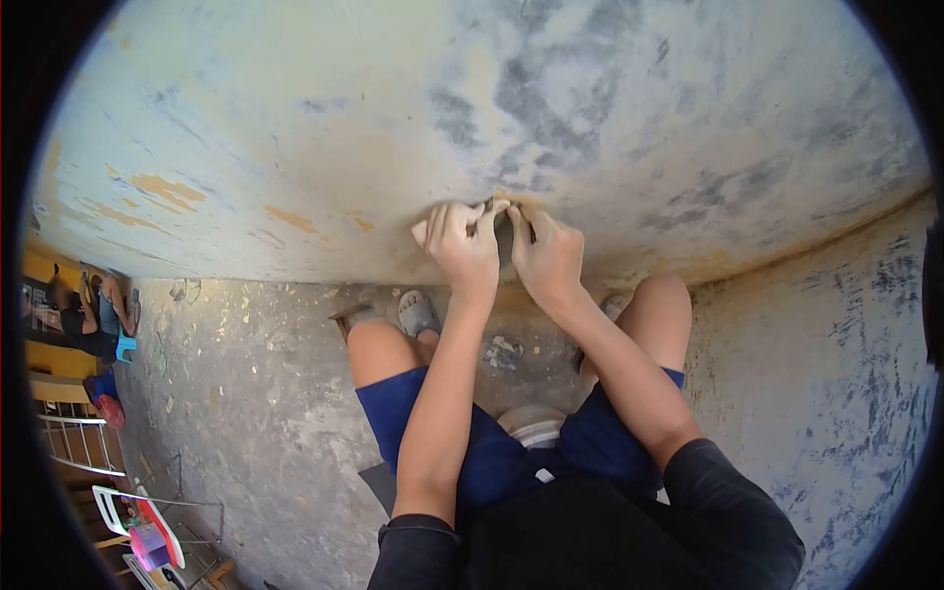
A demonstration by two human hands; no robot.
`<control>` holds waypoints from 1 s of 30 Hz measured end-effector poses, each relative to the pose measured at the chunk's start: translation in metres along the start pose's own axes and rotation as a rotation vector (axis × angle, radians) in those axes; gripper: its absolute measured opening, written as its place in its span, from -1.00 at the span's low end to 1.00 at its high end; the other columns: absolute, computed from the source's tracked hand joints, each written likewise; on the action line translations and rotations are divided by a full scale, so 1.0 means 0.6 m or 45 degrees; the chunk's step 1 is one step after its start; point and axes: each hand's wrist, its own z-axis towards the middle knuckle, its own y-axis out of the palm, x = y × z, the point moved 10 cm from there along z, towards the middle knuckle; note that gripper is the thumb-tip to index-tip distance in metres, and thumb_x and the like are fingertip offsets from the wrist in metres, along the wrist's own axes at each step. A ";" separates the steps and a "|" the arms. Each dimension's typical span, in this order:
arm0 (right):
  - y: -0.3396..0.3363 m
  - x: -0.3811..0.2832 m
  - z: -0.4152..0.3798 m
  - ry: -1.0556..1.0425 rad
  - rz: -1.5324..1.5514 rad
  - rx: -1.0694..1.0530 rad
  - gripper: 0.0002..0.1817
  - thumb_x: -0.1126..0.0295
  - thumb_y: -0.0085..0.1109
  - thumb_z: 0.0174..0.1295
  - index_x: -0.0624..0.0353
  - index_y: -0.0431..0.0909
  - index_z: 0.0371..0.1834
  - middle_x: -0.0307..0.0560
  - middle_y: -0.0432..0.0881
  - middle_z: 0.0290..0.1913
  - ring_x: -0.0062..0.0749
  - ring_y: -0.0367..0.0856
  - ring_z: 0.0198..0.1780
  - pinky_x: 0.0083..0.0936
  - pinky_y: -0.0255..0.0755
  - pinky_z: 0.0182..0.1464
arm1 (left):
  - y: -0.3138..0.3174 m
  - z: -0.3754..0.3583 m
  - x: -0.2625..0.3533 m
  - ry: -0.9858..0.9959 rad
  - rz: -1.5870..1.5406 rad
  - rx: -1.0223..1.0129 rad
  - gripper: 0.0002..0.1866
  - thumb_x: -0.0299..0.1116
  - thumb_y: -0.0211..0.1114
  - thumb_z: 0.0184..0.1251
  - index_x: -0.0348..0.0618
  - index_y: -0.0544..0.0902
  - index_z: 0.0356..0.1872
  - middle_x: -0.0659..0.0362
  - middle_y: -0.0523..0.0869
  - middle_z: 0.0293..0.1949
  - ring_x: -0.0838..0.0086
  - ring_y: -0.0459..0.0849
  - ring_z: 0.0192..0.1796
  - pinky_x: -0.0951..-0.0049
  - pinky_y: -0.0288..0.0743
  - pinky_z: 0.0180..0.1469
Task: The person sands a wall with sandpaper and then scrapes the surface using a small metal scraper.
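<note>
Close fingertip work at the wall (324, 147).
Left hand (462, 246) and right hand (549, 258) nearly pinched, tips close; cannot tell if holding anything. Next move likely needs light, steady fingers.

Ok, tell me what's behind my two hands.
Behind your left hand and right hand is the stained wall, orange-brown just above the fingers. The patch directly behind the hands is covered, so its state can't be seen.

The hands (501, 246) meet near the base of a patchy wall (324, 128), above a scuffed floor (256, 393).
</note>
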 end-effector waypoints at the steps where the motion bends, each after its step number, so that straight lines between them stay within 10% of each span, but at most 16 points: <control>1: 0.009 0.010 -0.008 0.007 -0.039 -0.035 -0.73 0.37 0.36 0.41 0.24 0.64 -0.46 0.22 0.67 -0.51 0.22 0.68 -0.47 0.01 0.51 -0.37 | 0.005 -0.012 -0.022 -0.068 -0.031 -0.011 -0.66 -0.32 0.70 0.15 -0.12 0.60 -0.51 0.20 0.70 -0.43 0.27 0.57 -0.32 0.27 0.30 0.02; 30: 0.018 0.032 -0.006 -0.015 -0.084 -0.042 -0.72 0.40 0.37 0.39 0.25 0.60 -0.49 0.24 0.65 -0.52 0.26 0.66 -0.46 0.01 0.49 -0.38 | 0.030 -0.047 -0.035 -0.046 0.015 -0.110 -0.68 -0.36 0.63 0.19 -0.08 0.56 -0.51 0.19 0.62 -0.49 0.22 0.62 -0.31 0.20 0.29 -0.06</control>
